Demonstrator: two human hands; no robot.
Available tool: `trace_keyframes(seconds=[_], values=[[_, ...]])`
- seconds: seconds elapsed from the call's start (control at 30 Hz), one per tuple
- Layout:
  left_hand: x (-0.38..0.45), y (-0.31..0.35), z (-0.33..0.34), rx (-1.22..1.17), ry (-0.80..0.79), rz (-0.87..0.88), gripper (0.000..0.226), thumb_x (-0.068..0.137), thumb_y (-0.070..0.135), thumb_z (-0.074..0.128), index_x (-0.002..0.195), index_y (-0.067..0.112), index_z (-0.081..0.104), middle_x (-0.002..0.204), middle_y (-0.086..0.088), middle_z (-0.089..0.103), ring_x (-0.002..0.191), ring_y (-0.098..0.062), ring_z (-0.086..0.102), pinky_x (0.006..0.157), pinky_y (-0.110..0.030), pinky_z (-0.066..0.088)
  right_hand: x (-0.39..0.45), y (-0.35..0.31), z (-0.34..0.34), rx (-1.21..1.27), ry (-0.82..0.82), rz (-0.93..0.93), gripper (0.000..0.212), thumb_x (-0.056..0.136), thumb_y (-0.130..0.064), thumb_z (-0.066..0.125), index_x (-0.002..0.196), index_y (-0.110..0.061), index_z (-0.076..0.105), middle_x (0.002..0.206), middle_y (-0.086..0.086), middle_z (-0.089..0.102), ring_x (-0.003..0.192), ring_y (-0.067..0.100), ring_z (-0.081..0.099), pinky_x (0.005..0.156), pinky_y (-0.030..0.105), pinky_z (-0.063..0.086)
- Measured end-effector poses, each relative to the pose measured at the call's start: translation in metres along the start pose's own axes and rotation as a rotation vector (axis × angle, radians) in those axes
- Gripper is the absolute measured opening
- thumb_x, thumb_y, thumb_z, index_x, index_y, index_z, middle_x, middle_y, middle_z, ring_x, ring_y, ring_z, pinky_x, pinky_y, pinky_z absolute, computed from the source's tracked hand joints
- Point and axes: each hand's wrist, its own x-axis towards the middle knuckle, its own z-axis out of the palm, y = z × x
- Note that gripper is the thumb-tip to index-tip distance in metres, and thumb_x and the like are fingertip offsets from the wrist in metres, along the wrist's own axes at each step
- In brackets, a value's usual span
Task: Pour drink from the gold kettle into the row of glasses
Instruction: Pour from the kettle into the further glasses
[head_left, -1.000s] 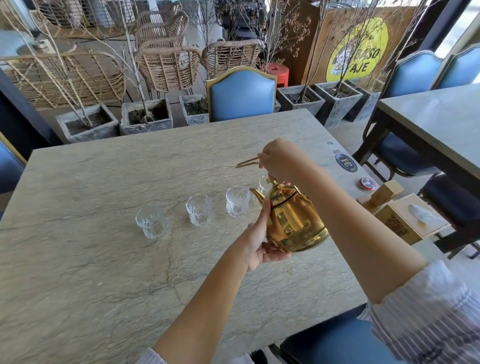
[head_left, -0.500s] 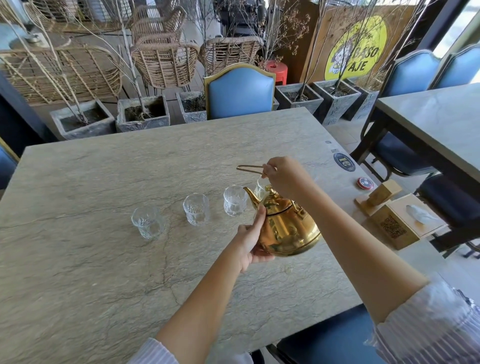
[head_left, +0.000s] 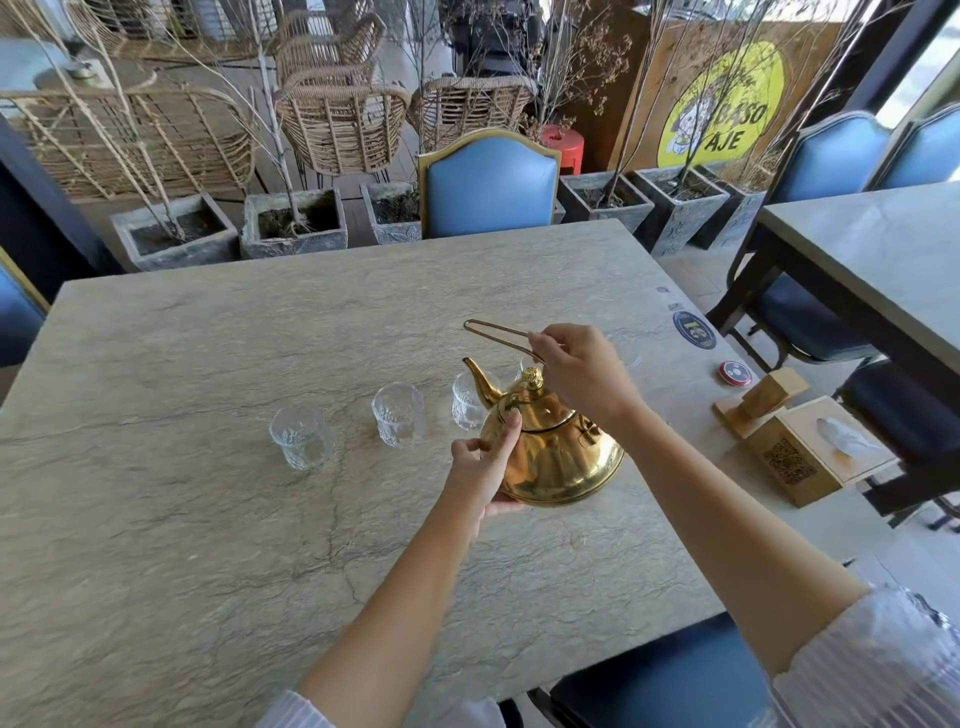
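- I have my right hand (head_left: 582, 371) pinched on the thin wire handle (head_left: 493, 332) of the rounded, polished gold kettle (head_left: 556, 447), carrying it.
- My left hand (head_left: 485, 467) cups the kettle's near side, one finger up by the lid rim, steadying it.
- The kettle sits toward the right edge of the grey stone-look table (head_left: 208, 519), about midway between the near and far edges; whether its base touches the top I cannot tell.
- Its curved spout (head_left: 480, 382) points up, in front of a clear patterned glass (head_left: 467, 402); no stream is visible.
- Two more clear glasses (head_left: 399, 421) (head_left: 301, 437) stand leftward in the row, and something like a fourth is mostly hidden behind the kettle.
- I judge this a pause between pours: next I must line the spout over a rim and tip slowly.
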Motion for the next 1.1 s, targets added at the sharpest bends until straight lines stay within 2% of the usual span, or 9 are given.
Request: trace_keyframes(seconds=[0.17,0.27,0.4,0.5,0.67,0.77,0.93,1.0,1.1], values=[[-0.006,-0.003,-0.016,-0.041,0.031,0.002,0.086,0.075,0.071,0.071,0.131,0.016,0.036,0.142,-0.014,0.051,0.123,-0.031,0.062,0.075,-0.043,0.067,0.002,-0.018,0.007,0.096,-0.12,-0.055,0.037,0.1,-0.019,0.044,0.069,-0.015,0.062,0.048,-0.003,0.047,0.04,0.013,0.039,0.044,0.027,0.032],[-0.007,-0.005,-0.027,-0.083,0.027,-0.004,0.093,0.072,0.073,0.07,0.134,0.012,0.037,0.139,-0.014,0.053,0.12,-0.032,0.064,0.076,-0.045,0.066,0.007,-0.03,0.017,0.03,-0.179,-0.081,0.032,0.101,-0.017,0.043,0.08,-0.01,0.066,0.049,-0.004,0.048,0.037,0.01,0.039,0.044,0.027,0.033],[-0.006,-0.008,-0.038,-0.111,0.03,-0.006,0.126,0.038,0.088,0.07,0.132,0.008,0.045,0.132,-0.015,0.06,0.108,-0.03,0.069,0.07,-0.046,0.067,0.015,-0.039,0.033,-0.057,-0.207,-0.073,0.033,0.101,-0.018,0.042,0.089,-0.006,0.071,0.053,-0.004,0.05,0.028,0.001,0.044,0.039,0.017,0.033],[-0.007,-0.011,-0.044,-0.129,0.037,0.002,0.119,0.043,0.086,0.067,0.13,0.008,0.044,0.127,-0.014,0.061,0.1,-0.026,0.069,0.071,-0.048,0.067,0.021,-0.047,0.045,-0.132,-0.217,-0.069,0.036,0.102,-0.018,0.043,0.094,-0.002,0.073,0.055,-0.007,0.051,0.037,0.004,0.045,0.037,0.011,0.029],[-0.003,-0.017,-0.05,-0.148,0.007,-0.015,0.145,0.022,0.098,0.067,0.135,0.008,0.049,0.13,-0.018,0.064,0.108,-0.034,0.071,0.063,-0.041,0.065,0.027,-0.057,0.06,-0.203,-0.242,-0.015,0.036,0.1,-0.018,0.045,0.095,0.002,0.074,0.057,-0.003,0.056,0.044,0.008,0.046,0.031,0.008,0.031],[-0.002,-0.019,-0.052,-0.166,-0.01,-0.013,0.149,0.022,0.099,0.065,0.137,0.006,0.051,0.129,-0.019,0.065,0.107,-0.034,0.072,0.062,-0.04,0.065,0.03,-0.064,0.067,-0.266,-0.263,0.016,0.038,0.1,-0.02,0.044,0.098,0.003,0.073,0.07,0.009,0.064,0.046,0.011,0.046,0.041,0.021,0.034],[-0.005,-0.016,-0.054,-0.167,-0.043,-0.008,0.148,0.021,0.101,0.062,0.135,0.007,0.056,0.124,-0.019,0.07,0.101,-0.031,0.075,0.063,-0.04,0.065,0.035,-0.074,0.074,-0.309,-0.288,0.05,0.038,0.1,-0.021,0.043,0.099,0.004,0.071,0.076,0.011,0.065,0.059,0.022,0.056,0.043,0.025,0.038],[-0.009,-0.014,-0.054,-0.156,-0.05,0.0,0.147,0.021,0.102,0.059,0.135,0.009,0.058,0.122,-0.018,0.072,0.099,-0.03,0.076,0.064,-0.04,0.065,0.038,-0.078,0.076,-0.337,-0.295,0.053,0.036,0.1,-0.022,0.044,0.101,0.002,0.07,0.078,0.012,0.064,0.055,0.021,0.053,0.043,0.026,0.039],[-0.013,-0.012,-0.054,-0.127,-0.072,0.016,0.134,0.035,0.101,0.052,0.132,0.009,0.063,0.119,-0.017,0.074,0.099,-0.028,0.076,0.067,-0.04,0.066,0.039,-0.083,0.078,-0.375,-0.306,0.055,0.033,0.099,-0.023,0.045,0.103,0.0,0.068,0.081,0.012,0.064,0.052,0.019,0.05,0.046,0.028,0.042]])
